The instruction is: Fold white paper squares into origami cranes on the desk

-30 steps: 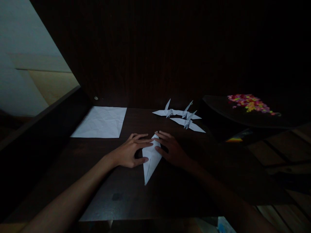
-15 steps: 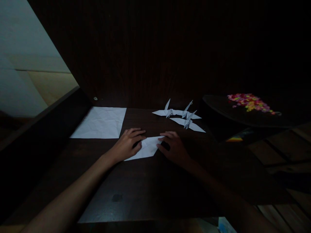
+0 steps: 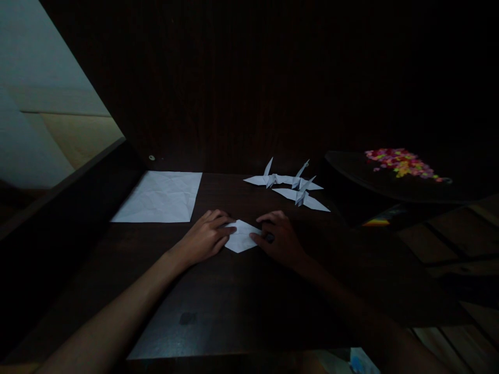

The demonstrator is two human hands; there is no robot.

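A folded sheet of white paper (image 3: 238, 240) lies on the dark wooden table between my hands, its near edge coming to a blunt point. My left hand (image 3: 206, 235) covers its left end, fingers bent together over the edge and one fingertip on top. At the right end, my right hand (image 3: 281, 239) grips the corner between thumb and fingers, with the index finger raised off the sheet. Both ends of the paper are hidden under the fingers.
Behind my hands stand several white paper cranes (image 3: 302, 196). A creased white sheet (image 3: 159, 197) lies flat at the back left. A dark bag (image 3: 351, 171) with a colourful pattern (image 3: 405, 163) rests to the right. A low wooden side board (image 3: 78, 182) borders the table's left.
The folded paper has turned, from a slanted strip to a shape with its point toward me. My hands have shifted slightly on its ends. The cranes and flat sheet stay put.
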